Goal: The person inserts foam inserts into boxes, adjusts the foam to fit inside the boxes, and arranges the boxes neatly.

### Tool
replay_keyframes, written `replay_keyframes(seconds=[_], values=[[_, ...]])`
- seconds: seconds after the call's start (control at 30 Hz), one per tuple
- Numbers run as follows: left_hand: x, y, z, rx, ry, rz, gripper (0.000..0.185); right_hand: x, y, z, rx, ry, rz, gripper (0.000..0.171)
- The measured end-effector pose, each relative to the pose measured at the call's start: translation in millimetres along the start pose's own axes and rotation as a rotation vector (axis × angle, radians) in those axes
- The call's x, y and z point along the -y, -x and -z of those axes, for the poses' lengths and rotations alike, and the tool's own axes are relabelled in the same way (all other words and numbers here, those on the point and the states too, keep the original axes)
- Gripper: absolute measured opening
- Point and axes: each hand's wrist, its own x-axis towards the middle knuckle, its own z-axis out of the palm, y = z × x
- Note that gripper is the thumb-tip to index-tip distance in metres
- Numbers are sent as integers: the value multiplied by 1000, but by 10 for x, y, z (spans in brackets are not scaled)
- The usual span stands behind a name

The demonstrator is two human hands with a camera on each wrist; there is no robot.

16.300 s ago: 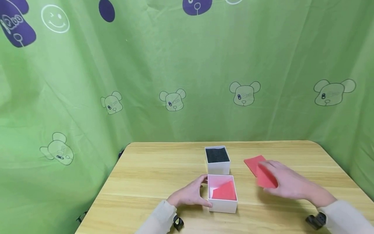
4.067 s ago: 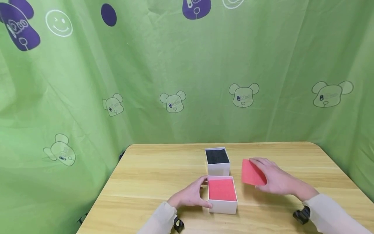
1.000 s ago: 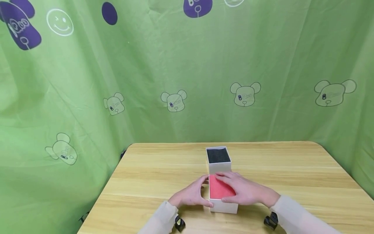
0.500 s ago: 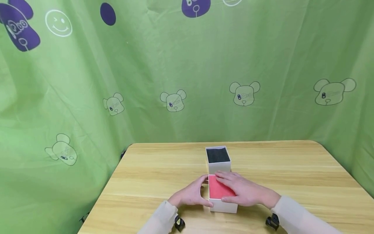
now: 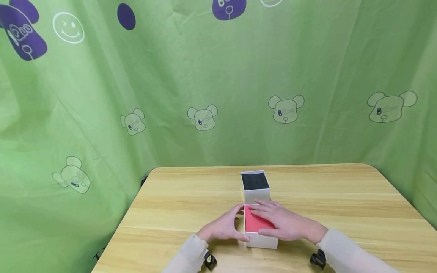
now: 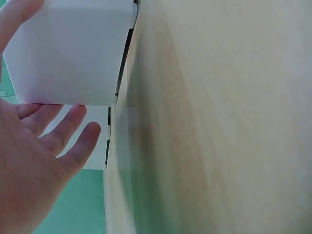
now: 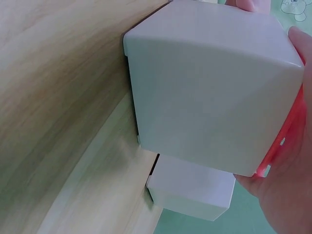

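Note:
A white square box (image 5: 261, 241) stands near the front of the table, filled to the rim with a red felt-like square (image 5: 256, 223) on top. My left hand (image 5: 222, 226) holds the box from its left side, thumb on the front wall and fingers behind the back wall. In the left wrist view those fingers (image 6: 80, 141) touch the box's edge. My right hand (image 5: 285, 222) lies over the red square with fingers extended, covering its right part. From the right wrist view, red (image 7: 287, 129) shows between that hand and the box's rim (image 7: 273, 146).
Directly behind the near box stands a second white box (image 5: 257, 195), holding black felt-like sheets (image 5: 254, 181). The wooden table (image 5: 170, 197) reaches to a green curtain (image 5: 235, 68) at the back and sides. Each wrist wears a dark camera strap (image 5: 209, 261).
My right hand has brought the last red square from the table's right side onto the box. Over the last second its fingers shifted slightly and spread; my left hand stayed in place.

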Motion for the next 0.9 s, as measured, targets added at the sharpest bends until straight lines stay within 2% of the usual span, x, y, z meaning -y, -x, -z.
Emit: replay_keyframes(seconds=[0.23,0.63,0.9], values=[[10,-7,0,-3,-4,6,94,-6,51,37,-8,16,-20,60],[19,-29,-1,-4,-8,18,96,-25,104,79,-46,50,16,56],[28,-13,-17,-4,9,31,96,-54,181,140,-30,49,-72,57]])
